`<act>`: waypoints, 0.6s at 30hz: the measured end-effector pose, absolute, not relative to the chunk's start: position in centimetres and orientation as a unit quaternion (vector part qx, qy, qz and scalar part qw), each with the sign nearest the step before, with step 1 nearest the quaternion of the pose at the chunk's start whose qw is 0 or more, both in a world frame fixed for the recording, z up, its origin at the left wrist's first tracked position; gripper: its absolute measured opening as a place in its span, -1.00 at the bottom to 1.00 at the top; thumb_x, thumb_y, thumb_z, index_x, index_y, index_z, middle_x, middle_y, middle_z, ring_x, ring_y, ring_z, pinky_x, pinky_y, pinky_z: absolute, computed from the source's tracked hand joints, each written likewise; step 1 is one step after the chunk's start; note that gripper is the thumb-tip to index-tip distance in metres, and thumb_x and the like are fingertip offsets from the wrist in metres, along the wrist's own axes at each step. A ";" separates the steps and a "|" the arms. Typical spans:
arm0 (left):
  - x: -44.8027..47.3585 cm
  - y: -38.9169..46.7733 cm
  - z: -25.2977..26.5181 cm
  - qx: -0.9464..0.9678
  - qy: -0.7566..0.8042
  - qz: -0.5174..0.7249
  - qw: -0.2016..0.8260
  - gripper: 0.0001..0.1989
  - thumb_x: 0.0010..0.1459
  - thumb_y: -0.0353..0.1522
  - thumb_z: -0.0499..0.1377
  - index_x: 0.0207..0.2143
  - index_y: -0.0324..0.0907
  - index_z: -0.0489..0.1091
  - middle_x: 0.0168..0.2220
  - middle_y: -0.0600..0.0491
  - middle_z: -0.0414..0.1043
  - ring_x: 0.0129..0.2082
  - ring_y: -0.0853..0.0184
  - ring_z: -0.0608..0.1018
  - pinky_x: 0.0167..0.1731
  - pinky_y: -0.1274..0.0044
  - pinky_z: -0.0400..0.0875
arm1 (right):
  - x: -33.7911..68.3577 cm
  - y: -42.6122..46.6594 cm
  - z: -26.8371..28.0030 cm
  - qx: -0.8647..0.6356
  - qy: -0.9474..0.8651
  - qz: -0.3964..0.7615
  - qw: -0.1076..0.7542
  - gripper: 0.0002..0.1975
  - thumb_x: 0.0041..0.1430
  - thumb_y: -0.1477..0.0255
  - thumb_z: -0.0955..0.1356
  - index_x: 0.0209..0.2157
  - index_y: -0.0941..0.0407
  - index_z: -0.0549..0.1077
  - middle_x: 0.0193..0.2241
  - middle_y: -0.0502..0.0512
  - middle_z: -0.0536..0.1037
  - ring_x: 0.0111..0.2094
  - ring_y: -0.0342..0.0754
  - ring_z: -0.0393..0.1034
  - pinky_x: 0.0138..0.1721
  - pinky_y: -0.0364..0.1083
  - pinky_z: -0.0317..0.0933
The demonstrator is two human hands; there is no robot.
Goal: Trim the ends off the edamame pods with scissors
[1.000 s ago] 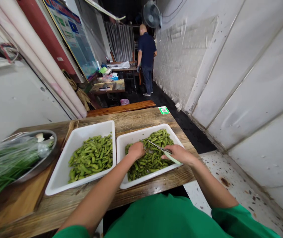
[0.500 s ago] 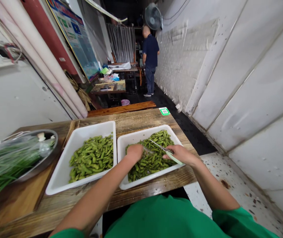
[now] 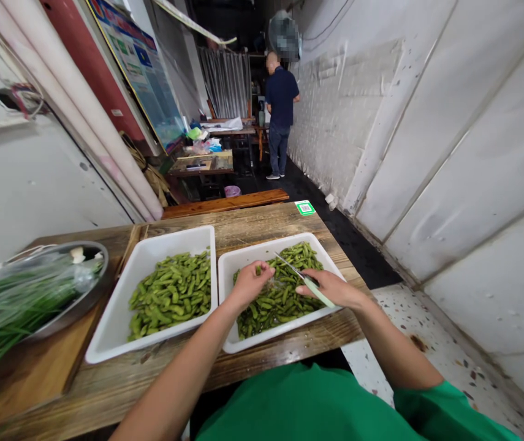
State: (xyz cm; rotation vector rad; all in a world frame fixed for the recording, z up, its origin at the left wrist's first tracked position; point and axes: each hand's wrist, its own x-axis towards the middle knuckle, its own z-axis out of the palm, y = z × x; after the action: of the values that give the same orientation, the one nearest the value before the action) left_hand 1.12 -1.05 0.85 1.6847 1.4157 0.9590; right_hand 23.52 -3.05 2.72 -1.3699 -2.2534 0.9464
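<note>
My right hand (image 3: 330, 289) is closed around a pair of scissors with pale green handles (image 3: 318, 293). Their metal blades point up and left, over the right white tray (image 3: 246, 256). That tray holds green edamame pods (image 3: 284, 300) in a little water. Above the pods, left of the scissor tips, my left hand (image 3: 249, 285) has its thumb and fingertips pinched together. What lies between those fingertips is too small to make out. Beside it, the left white tray (image 3: 113, 321) holds more edamame pods (image 3: 170, 294), with neither hand touching it.
At the left, a metal bowl (image 3: 102, 269) with bagged green stalks (image 3: 27, 300) stands on a wooden board (image 3: 43, 364). The wooden table (image 3: 252, 220) has a green code sticker (image 3: 305, 208) at its far corner. Beyond are a bench (image 3: 229, 201) and a standing person (image 3: 282, 107).
My left hand has risen from among the pods, and its pinched fingertips now show nearer the scissors. The scissors have shifted slightly left and turned in my right hand.
</note>
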 end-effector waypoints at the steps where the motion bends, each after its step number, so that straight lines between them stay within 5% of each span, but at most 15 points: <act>1: 1.1 -1.2 0.8 0.643 0.547 0.385 0.372 -0.72 -0.08 -0.16 0.10 -0.50 -0.22 0.34 -0.55 0.12 0.34 -0.54 0.44 0.33 -0.49 0.62 0.19 | 23.4 -3.1 2.8 -0.477 -0.796 0.333 0.166 -0.49 -0.01 0.06 0.26 -0.17 0.18 0.40 -0.41 0.11 0.48 -0.43 -0.05 0.32 -0.39 -0.15 0.13; 18: 1.5 -2.1 -0.2 0.533 0.568 0.372 0.505 -0.66 -0.20 -0.16 0.21 -0.48 -0.27 0.34 -0.66 0.15 0.30 -0.72 0.53 0.25 -0.69 0.64 0.08 | 22.6 -2.5 3.0 -0.430 -0.822 0.358 0.105 -0.50 0.02 0.04 0.21 -0.52 0.23 0.40 -0.63 -0.03 0.28 -0.58 -0.21 0.09 -0.57 -0.23 -0.03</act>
State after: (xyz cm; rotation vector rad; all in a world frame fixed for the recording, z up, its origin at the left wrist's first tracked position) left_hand 1.49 -2.10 -0.18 1.2865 1.3709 0.8983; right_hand 22.60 -2.49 3.03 -1.2681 -2.4220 1.0548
